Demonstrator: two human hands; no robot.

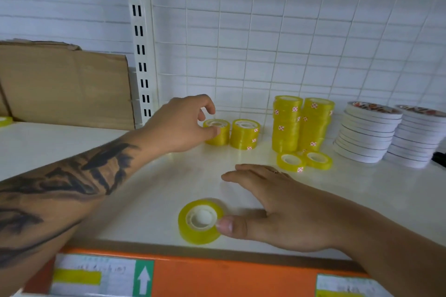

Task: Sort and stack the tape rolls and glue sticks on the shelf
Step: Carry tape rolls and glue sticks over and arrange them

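A single yellow tape roll [201,221] lies flat near the front edge of the white shelf [149,190]. The right hand [284,207] rests beside it, fingers straight, grip wide, thumb tip touching its rim. The left hand [179,123] has a narrow grip, thumb and curled fingers pinching a short yellow stack [217,131] at the back. Further right stand taller yellow stacks [300,123], two loose rolls [304,161], and white tape stacks [391,135]. Behind is white wire grid; a cardboard box [65,84] sits left. The orange edge strip [217,277] carries price labels [96,275], writing unreadable, with a white arrow on green.
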